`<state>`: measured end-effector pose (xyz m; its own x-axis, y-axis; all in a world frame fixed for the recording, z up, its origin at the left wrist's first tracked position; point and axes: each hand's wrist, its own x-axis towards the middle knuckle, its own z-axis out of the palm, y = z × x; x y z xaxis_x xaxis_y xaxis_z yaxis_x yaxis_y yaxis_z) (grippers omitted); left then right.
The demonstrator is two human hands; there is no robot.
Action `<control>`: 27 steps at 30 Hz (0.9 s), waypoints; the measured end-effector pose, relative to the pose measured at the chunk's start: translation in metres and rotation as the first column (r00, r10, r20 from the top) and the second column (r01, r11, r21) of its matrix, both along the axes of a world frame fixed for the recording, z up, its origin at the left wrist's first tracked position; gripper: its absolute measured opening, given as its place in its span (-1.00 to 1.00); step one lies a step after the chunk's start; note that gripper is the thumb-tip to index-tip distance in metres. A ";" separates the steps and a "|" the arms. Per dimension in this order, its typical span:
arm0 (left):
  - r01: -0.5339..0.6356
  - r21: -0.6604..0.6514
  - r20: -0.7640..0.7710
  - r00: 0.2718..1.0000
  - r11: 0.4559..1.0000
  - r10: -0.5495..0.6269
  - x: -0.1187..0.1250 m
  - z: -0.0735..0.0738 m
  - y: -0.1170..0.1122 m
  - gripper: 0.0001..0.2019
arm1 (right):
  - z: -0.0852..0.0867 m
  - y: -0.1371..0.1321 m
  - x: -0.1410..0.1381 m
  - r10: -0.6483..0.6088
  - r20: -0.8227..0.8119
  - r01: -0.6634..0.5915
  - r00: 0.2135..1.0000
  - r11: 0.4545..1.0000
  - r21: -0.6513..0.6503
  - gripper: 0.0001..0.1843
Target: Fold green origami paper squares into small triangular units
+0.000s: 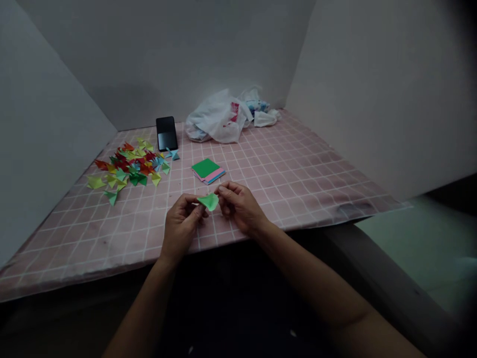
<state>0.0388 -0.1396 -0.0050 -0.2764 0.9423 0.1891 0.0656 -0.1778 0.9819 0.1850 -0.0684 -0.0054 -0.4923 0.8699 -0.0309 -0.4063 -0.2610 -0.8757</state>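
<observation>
Between my two hands is a small piece of light green folded paper [209,201], held up near the table's front edge. My left hand [185,219] pinches its left end between thumb and fingers. At its right end, my right hand [238,204] is closed with thumb and fingertips at the paper's edge. Just beyond the hands lies a stack of square coloured paper [206,169], green on top with pink and blue showing below. To the left spreads a pile of small folded paper figures [137,164] in red, yellow, green and blue.
A black phone [166,134] leans at the back of the table, behind the paper figures. White plastic bags [219,117] lie crumpled by the back wall. A pink checked cloth [283,184] covers the table, with pale walls at the left, back and right.
</observation>
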 end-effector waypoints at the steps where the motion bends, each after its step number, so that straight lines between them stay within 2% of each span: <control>1: 0.017 -0.012 0.011 1.000 1.000 -0.016 0.000 0.000 0.000 -0.93 | 0.000 0.000 0.000 0.010 -0.006 -0.010 1.000 1.000 -0.005 -0.78; 8: 0.028 0.001 0.142 0.989 1.000 -0.028 -0.002 -0.003 0.002 -0.88 | 0.000 0.000 0.002 0.129 0.017 -0.129 0.992 0.992 0.003 -0.75; 15: 0.054 -0.015 0.342 0.939 0.998 -0.046 -0.004 -0.001 0.004 -0.84 | 0.003 -0.002 0.002 0.252 -0.036 -0.254 0.967 0.966 -0.046 -0.71; 20: 0.105 -0.031 0.407 0.910 0.994 -0.083 -0.004 0.005 0.002 -0.79 | 0.002 -0.001 0.002 0.244 -0.067 -0.248 0.967 0.967 -0.055 -0.73; 27: 0.115 -0.053 0.406 0.910 0.992 -0.084 -0.004 0.002 0.004 -0.74 | 0.002 0.000 0.002 0.242 -0.070 -0.246 0.968 0.968 -0.044 -0.72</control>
